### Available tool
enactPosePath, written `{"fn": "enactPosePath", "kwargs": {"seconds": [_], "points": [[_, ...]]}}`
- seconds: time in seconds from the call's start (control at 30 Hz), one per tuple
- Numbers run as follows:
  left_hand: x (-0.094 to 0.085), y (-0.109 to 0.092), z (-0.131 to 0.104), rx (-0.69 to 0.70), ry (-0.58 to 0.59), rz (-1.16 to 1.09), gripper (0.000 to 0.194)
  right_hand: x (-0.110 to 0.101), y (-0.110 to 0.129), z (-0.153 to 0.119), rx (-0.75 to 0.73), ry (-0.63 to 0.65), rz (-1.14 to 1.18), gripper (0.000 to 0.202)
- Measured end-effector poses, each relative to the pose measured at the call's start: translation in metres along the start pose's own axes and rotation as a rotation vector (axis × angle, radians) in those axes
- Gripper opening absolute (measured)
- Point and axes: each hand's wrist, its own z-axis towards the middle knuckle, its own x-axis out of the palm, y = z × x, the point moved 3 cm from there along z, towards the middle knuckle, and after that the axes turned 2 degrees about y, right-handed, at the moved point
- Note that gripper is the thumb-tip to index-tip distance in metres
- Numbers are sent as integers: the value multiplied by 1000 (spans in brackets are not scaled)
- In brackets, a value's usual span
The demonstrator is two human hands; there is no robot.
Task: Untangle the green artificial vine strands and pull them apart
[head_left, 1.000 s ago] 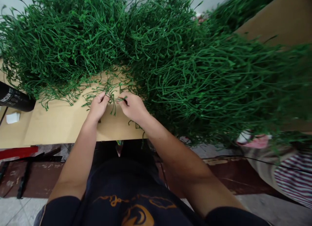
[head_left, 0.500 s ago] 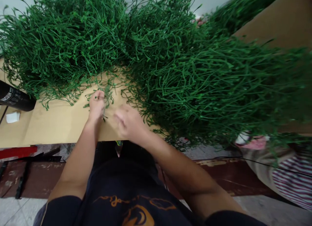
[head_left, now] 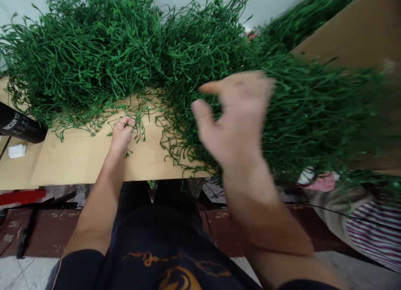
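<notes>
My left hand (head_left: 123,129) is pinched closed around a thin green plastic stem (head_left: 129,150), low over the cardboard surface (head_left: 78,160). Loose stems lie on the cardboard just beyond it. My right hand (head_left: 236,114), smeared by motion, is raised over the big right-hand pile of green artificial stems (head_left: 300,110). Its thumb and forefinger are apart, and nothing shows between them. A second heap of stems (head_left: 94,52) covers the back left of the surface.
At the left edge lies a black vacuum bottle (head_left: 20,123) near a small white paper piece (head_left: 17,151). A cardboard flap (head_left: 354,31) rises at the back right. Striped fabric (head_left: 376,235) and a pink-and-white item (head_left: 322,181) are at the lower right.
My right hand has moved from beside the left hand up and to the right, over the pile, and its fingers have opened. My left hand has stayed nearly in place.
</notes>
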Motion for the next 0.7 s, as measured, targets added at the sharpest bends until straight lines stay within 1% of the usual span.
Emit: {"fn": "enactPosePath", "kwargs": {"seconds": [0.07, 0.1, 0.13, 0.17, 0.2, 0.23, 0.3, 0.43, 0.57, 0.63, 0.7], "points": [[3, -1, -1, 23, 49, -6, 22, 38, 25, -11, -20, 301, 255, 36], [4, -2, -2, 36, 66, -21, 20, 59, 35, -17, 14, 456, 356, 32], [5, -3, -4, 41, 77, -44, 18, 77, 42, -21, 57, 566, 423, 28], [5, -3, -5, 37, 84, -73, 17, 91, 46, -24, 94, 627, 482, 23], [5, -4, -5, 25, 88, -104, 17, 102, 48, -25, 126, 649, 532, 20], [5, -4, -6, 12, 91, -132, 18, 109, 48, -25, 145, 636, 572, 17], [5, -5, -5, -11, 90, -162, 19, 114, 44, -25, 150, 564, 624, 16], [8, -1, -2, -12, 26, -141, 14, 107, 38, -29, 134, 450, 568, 18], [12, 5, 1, 37, -15, -96, 23, 98, 45, -38, 46, 388, 494, 17], [8, 6, 5, 35, -65, -74, 26, 85, 56, -45, -62, 326, 497, 19], [-1, 5, 8, 20, -170, -81, 27, 61, 72, -52, -296, 247, 545, 21]]}}
